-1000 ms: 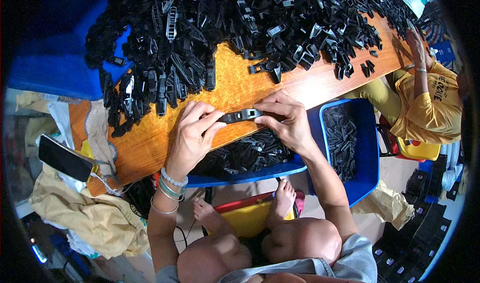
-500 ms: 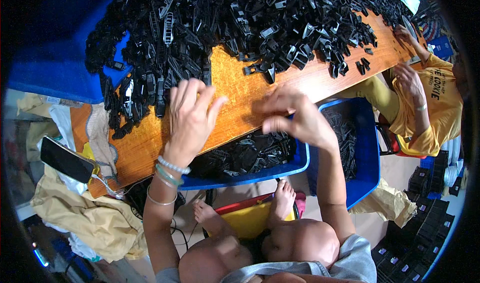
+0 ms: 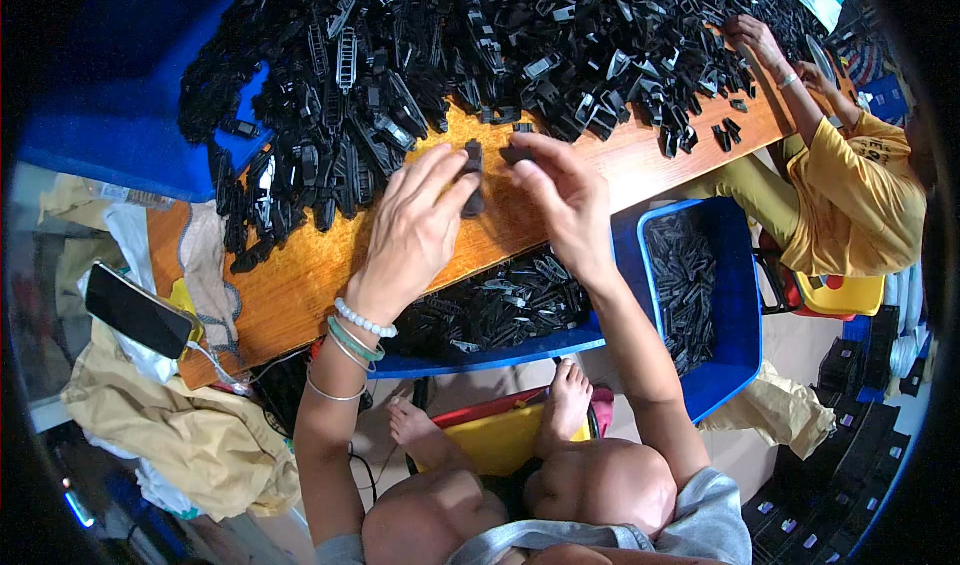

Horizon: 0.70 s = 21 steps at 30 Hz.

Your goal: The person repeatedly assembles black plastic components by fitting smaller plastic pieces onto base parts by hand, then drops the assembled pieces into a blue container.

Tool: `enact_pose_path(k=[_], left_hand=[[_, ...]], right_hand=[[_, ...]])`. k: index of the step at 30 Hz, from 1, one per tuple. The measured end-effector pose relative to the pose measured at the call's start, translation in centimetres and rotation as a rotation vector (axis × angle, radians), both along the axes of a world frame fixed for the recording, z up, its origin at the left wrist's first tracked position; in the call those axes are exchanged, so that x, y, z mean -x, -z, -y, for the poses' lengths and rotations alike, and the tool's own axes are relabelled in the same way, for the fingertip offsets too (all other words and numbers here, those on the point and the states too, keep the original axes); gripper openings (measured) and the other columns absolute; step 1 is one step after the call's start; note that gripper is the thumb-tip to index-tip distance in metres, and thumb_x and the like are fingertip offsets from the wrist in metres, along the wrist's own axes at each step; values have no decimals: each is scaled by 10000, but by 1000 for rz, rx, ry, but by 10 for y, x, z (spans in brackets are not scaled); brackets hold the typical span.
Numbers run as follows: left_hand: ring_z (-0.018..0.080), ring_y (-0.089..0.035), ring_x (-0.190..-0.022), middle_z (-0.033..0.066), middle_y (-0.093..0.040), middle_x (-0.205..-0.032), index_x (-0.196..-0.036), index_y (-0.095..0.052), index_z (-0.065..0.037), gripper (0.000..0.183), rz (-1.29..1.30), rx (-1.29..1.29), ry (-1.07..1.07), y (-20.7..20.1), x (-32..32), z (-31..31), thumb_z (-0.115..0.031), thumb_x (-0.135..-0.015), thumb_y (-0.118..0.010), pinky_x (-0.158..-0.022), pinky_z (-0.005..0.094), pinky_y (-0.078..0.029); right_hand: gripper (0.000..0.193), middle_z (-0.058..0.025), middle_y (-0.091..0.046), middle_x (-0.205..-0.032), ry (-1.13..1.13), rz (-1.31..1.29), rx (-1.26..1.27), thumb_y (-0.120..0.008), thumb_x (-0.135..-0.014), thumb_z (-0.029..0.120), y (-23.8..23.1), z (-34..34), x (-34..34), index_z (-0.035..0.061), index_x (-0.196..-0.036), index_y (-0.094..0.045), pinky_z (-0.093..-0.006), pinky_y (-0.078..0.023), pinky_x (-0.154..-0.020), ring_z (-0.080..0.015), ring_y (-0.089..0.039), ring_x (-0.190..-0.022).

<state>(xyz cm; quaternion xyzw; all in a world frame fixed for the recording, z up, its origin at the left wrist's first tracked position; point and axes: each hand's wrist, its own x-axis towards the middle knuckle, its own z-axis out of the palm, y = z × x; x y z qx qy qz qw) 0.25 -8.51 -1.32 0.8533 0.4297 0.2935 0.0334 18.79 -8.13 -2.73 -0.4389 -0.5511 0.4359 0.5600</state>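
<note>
Over the wooden table (image 3: 285, 300), my left hand (image 3: 408, 227) grips an upright, elongated black plastic part (image 3: 474, 197) between thumb and fingers. Just right of it, my right hand (image 3: 572, 195) pinches a smaller black plastic piece (image 3: 514, 153). A narrow gap separates the two pieces. Behind both hands spreads a large heap of black plastic parts (image 3: 400, 25), some with ladder-like frames. The exact shape of the held pieces is partly covered by my fingers.
Below the table edge stands a blue bin (image 3: 480, 367) of black parts; another blue bin (image 3: 752, 350) sits to its right. A phone (image 3: 137, 310) rests at the left by beige cloth (image 3: 190, 425). On the right, a co-worker in a yellow shirt (image 3: 850, 200) reaches to the heap.
Both hands, with no part visible in them earlier, now hold black plastic pieces and have come closer together. The co-worker's arm has stretched forward onto the table.
</note>
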Motion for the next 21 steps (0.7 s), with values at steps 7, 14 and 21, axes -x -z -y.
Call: enact_pose_path(k=[7, 14, 21], left_hand=[[338, -561, -928, 157, -558, -984, -1024, -620, 3, 314, 92, 97, 30, 7, -22, 12, -79, -752, -754, -825, 444, -469], [329, -576, -916, 152, -579, -975, -992, -650, 39, 303, 263, 63, -26, 19, -28, 15, -47, -728, -771, -798, 409, -496], [322, -601, -946, 155, -615, -1001, -1016, -666, 52, 254, 289, 30, -61, 19, -31, 22, 17, -770, -718, -822, 398, -510]], right_hand=[[331, -75, -636, -933, -128, -594, 445, -497, -1017, 120, -5, 27, -14, -34, -1306, -542, -230, -477, -659, -114, -581, -741], [277, -88, -674, -876, 117, 85, 356, -693, -872, 49, 0, 50, -19, -24, -1138, -666, -245, -492, -668, -91, -590, -735], [255, -76, -599, -828, 257, 686, -171, -802, -714, 102, 11, 52, -18, 25, -946, -730, -370, -406, -762, -262, -530, -824]])
